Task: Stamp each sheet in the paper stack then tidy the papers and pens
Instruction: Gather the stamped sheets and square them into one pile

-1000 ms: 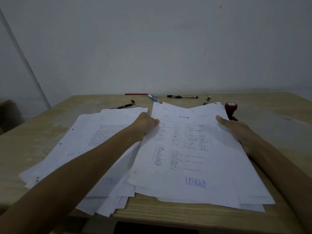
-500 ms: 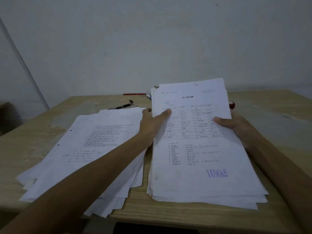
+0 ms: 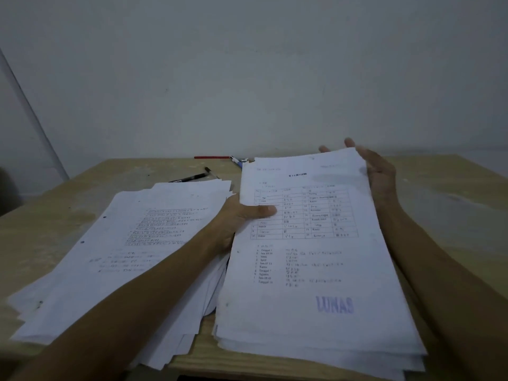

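A stack of printed sheets [image 3: 316, 270], its top sheet stamped "LUNAS" in blue, is tilted up off the table with its near edge resting down. My left hand [image 3: 242, 215] grips its left edge, thumb on top of the page. My right hand [image 3: 376, 171] lies flat along the upper right edge with straight fingers reaching past the top corner. A second, loosely fanned pile of papers [image 3: 123, 248] lies on the left of the table. A black pen [image 3: 192, 177], a red pen [image 3: 211, 157] and a blue-tipped pen [image 3: 238, 161] lie behind the piles. The stamp is hidden.
The wooden table [image 3: 453, 204] runs up to a plain white wall. Bare tabletop shows at the right and far left. The fanned pile overhangs the table's near edge.
The right stack has been gathered and tilted up off the table. My right hand slid from its side up to the top right corner. The stamp and the right-hand pens are now hidden behind it.
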